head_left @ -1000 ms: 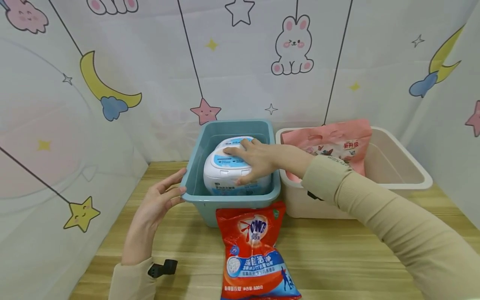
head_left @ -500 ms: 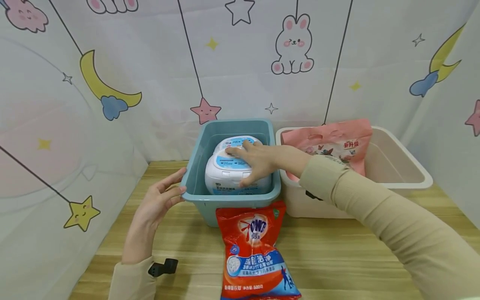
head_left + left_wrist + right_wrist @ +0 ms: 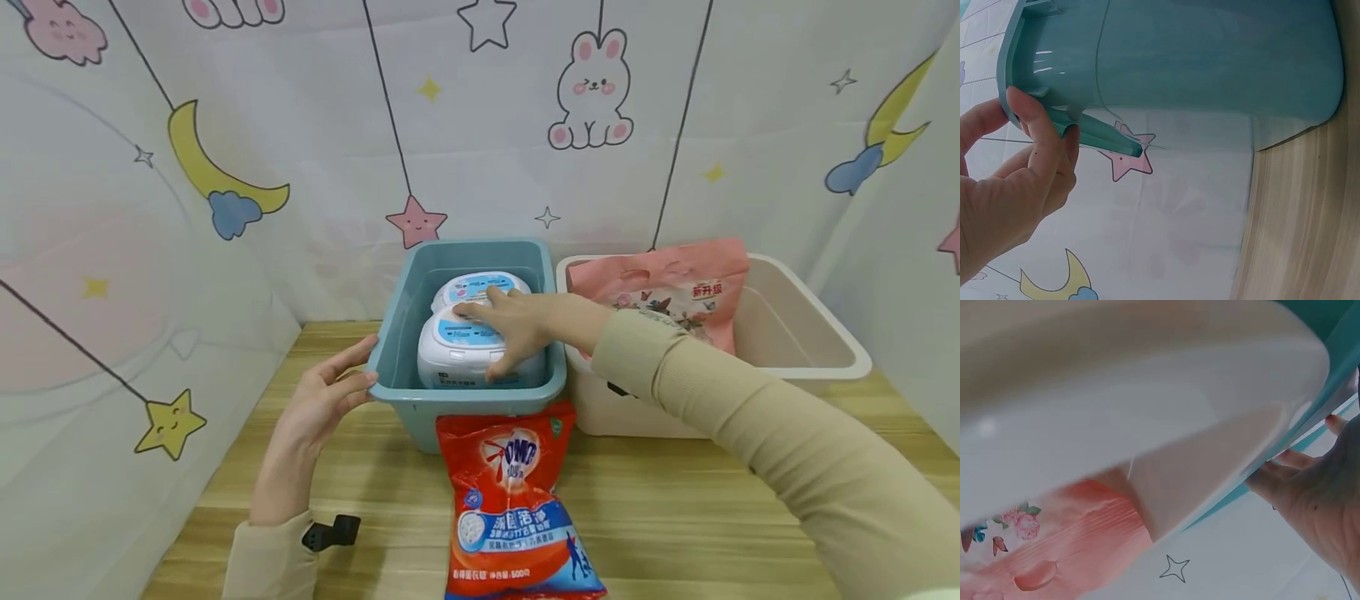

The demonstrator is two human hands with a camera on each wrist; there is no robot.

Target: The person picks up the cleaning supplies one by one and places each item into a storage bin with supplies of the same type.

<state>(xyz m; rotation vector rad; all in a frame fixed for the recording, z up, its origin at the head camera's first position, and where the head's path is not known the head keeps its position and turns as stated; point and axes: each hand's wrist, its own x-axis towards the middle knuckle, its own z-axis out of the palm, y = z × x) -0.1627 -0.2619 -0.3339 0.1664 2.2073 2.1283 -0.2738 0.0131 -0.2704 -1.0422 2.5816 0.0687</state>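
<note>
In the head view, my left hand (image 3: 318,400) pinches the left rim of the blue-green plastic bin (image 3: 395,354). The left wrist view shows its thumb and fingers on either side of that rim. Inside the bin, two white laundry-pod tubs with blue lid labels sit one behind the other. Over the front tub (image 3: 453,354) my right hand (image 3: 517,325) is spread, thumb down its front face and fingers across the lid, gripping it. The rear tub (image 3: 468,287) is partly hidden behind the front one and the fingers. The right wrist view shows that hand (image 3: 1322,494) beside the bin wall.
A beige bin (image 3: 828,321) with a pink flowered bag (image 3: 675,275) in it stands right of the blue-green bin, under my right forearm. A red detergent bag (image 3: 517,500) lies in front on the wooden table (image 3: 675,517). A printed curtain (image 3: 337,167) closes off the back.
The front tub has sunk a little lower and shifted slightly right in the bin, with my right hand following it. My left hand keeps its place on the rim.
</note>
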